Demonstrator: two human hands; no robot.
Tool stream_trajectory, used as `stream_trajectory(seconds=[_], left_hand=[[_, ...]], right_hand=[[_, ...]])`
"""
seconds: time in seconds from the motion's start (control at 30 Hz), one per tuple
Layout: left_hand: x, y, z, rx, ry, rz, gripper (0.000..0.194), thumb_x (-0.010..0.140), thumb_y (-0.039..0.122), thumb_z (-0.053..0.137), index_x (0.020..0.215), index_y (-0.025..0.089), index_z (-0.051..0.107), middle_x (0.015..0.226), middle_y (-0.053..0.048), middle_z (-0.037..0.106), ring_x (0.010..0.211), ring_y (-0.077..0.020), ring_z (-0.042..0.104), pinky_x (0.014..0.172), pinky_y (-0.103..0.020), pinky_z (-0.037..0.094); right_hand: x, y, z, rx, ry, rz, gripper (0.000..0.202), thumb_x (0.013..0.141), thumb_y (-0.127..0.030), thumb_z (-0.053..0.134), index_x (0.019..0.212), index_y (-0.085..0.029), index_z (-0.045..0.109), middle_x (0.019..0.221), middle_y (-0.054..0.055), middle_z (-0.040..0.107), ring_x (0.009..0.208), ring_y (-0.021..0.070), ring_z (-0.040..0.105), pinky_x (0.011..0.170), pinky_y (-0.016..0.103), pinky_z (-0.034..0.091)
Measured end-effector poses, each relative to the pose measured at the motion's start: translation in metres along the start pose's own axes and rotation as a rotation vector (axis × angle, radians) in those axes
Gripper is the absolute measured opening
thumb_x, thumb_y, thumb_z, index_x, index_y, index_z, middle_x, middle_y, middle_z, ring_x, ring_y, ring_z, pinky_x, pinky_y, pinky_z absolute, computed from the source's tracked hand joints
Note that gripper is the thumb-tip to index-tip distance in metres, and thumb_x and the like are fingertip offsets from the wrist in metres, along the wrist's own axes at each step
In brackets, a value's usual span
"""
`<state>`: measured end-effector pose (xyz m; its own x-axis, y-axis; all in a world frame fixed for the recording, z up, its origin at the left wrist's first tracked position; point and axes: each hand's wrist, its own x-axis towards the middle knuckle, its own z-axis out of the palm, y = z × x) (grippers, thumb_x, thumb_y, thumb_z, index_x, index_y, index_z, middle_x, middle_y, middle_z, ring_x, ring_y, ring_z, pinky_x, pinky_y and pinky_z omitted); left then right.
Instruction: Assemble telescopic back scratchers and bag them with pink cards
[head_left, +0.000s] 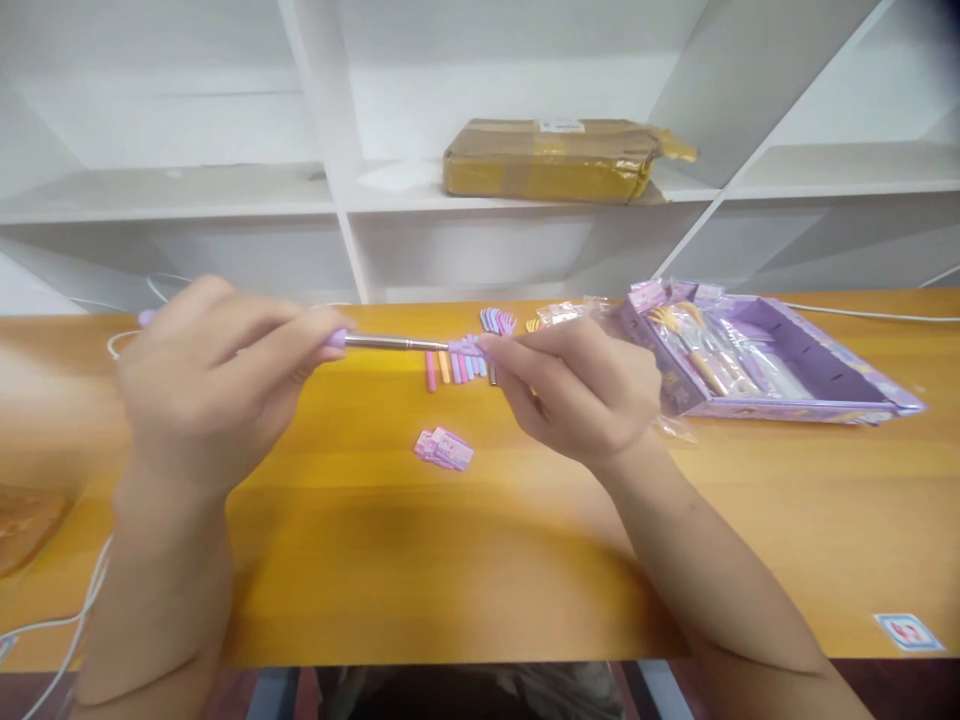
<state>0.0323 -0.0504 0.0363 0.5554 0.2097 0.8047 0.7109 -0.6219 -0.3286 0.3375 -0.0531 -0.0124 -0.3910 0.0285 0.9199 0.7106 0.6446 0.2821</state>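
A purple back scratcher with a metal rod (390, 343) is held level between my two hands. My left hand (217, 370) is closed around its purple handle, whose end shows past the far side of the fist. With thumb and fingers, my right hand (577, 385) pinches the purple head end, mostly hidden by the fingertips. Behind the rod, several coloured handles (431, 372) lie in a row on the table. Several claw-shaped heads (499, 320) lie just beyond them. A few small pink printed cards (446, 448) lie overlapped below the rod.
At the right stands an open purple box (795, 410) with bagged back scratchers (701, 350) inside. Clear plastic bags (574, 310) lie beside it. A taped brown parcel (551, 160) sits on the white shelf behind. White cables (94, 580) run along the left.
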Motion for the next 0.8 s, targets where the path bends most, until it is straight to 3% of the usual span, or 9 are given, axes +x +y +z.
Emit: stream_trajectory(seconds=[0.27, 0.47, 0.67, 0.8], left_hand=[[0.001, 0.004, 0.004, 0.020, 0.016, 0.009, 0.023, 0.101, 0.018, 0.067, 0.116, 0.034, 0.074, 0.093, 0.003, 0.078, 0.072, -0.0165, 0.063, 0.066, -0.038, 0.041], [0.003, 0.017, 0.013, -0.007, 0.076, -0.034, 0.017, 0.100, 0.019, 0.069, 0.110, 0.032, 0.074, 0.091, 0.004, 0.077, 0.072, -0.0162, 0.065, 0.062, -0.038, 0.037], [0.007, 0.028, 0.012, -0.067, 0.059, -0.108, 0.020, 0.103, 0.020, 0.065, 0.112, 0.036, 0.073, 0.093, 0.005, 0.076, 0.074, -0.0164, 0.063, 0.065, -0.038, 0.038], [0.007, 0.034, 0.019, -0.119, 0.119, -0.097, 0.019, 0.102, 0.024, 0.067, 0.115, 0.036, 0.074, 0.088, 0.003, 0.074, 0.076, -0.0180, 0.063, 0.067, -0.038, 0.040]], right_hand=[[0.000, -0.007, 0.002, 0.019, 0.051, 0.067, 0.035, 0.091, -0.001, 0.066, 0.117, -0.024, 0.073, 0.082, 0.002, 0.066, 0.073, 0.0136, 0.059, 0.062, 0.030, 0.043], [0.000, 0.002, 0.000, 0.024, 0.087, 0.075, 0.033, 0.085, 0.004, 0.069, 0.109, -0.019, 0.073, 0.081, 0.002, 0.067, 0.071, 0.0154, 0.059, 0.062, 0.033, 0.041], [0.001, 0.005, -0.007, 0.016, 0.041, 0.080, 0.034, 0.088, 0.002, 0.068, 0.111, -0.022, 0.070, 0.081, 0.003, 0.064, 0.071, 0.0172, 0.058, 0.060, 0.035, 0.038], [0.002, 0.004, -0.008, 0.023, 0.062, 0.065, 0.034, 0.086, 0.002, 0.069, 0.111, -0.022, 0.069, 0.081, 0.001, 0.065, 0.072, 0.0162, 0.060, 0.060, 0.034, 0.040]])
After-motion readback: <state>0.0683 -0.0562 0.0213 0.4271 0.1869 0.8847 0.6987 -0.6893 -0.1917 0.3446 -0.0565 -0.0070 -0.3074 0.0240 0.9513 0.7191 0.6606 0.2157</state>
